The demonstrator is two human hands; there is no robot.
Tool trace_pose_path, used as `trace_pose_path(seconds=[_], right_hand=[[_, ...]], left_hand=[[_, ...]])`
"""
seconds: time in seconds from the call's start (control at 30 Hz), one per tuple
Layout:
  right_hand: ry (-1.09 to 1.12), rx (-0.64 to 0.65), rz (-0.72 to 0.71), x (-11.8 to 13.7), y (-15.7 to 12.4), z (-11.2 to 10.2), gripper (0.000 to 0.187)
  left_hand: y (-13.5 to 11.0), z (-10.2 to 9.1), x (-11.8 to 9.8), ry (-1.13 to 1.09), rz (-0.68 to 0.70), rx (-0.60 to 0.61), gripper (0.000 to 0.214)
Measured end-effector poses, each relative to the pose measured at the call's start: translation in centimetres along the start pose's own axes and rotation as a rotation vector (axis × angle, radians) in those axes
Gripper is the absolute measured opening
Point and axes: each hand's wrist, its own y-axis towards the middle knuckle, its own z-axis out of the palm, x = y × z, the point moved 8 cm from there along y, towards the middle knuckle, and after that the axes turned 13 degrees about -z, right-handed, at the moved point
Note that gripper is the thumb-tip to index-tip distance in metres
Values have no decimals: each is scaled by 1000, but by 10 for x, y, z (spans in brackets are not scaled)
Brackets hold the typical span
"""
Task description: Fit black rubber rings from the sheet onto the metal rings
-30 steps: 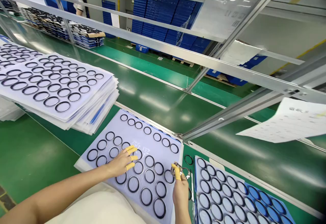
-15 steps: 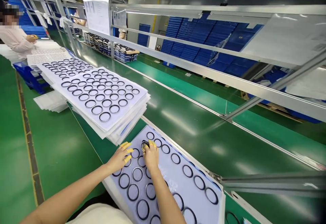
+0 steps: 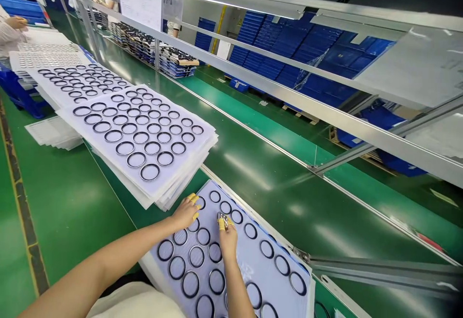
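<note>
My left hand [image 3: 187, 212], with yellow finger covers, is at the far left corner of a pale sheet [image 3: 260, 255]. Its fingers are spread, and the tips overlap the left edge of a black ring [image 3: 203, 203] lying flat there. Closed near the middle of the sheet's far part, my right hand [image 3: 227, 233] pinches a few overlapping rings between yellow-covered fingertips. More black rings [image 3: 196, 256] lie in rows on the sheet, and a line of them [image 3: 266, 249] follows its right edge. My right forearm hides some of the rings.
Beyond my left hand stands a stack of sheets [image 3: 181, 183] topped with rows of rings. A metal rail [image 3: 253, 173] runs along the green table, and a slanted metal strut [image 3: 365, 147] rises at the right. A co-worker's sleeve [image 3: 9, 36] shows at far left.
My right hand has moved right and slightly down with its rings. A ring now lies by my left fingertips where bare sheet showed. My left hand has shifted right, and the view has turned.
</note>
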Motion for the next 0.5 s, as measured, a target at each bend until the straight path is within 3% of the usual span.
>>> trace_pose_path(seconds=[0.2,0.5], right_hand=[[-266,92,-147,37,-11,6,26],[-632,167,-141,6,-49,-30,35]], left_hand=[[8,16,-6,78,55,58,26],[6,24,-21,74,133,46,28]])
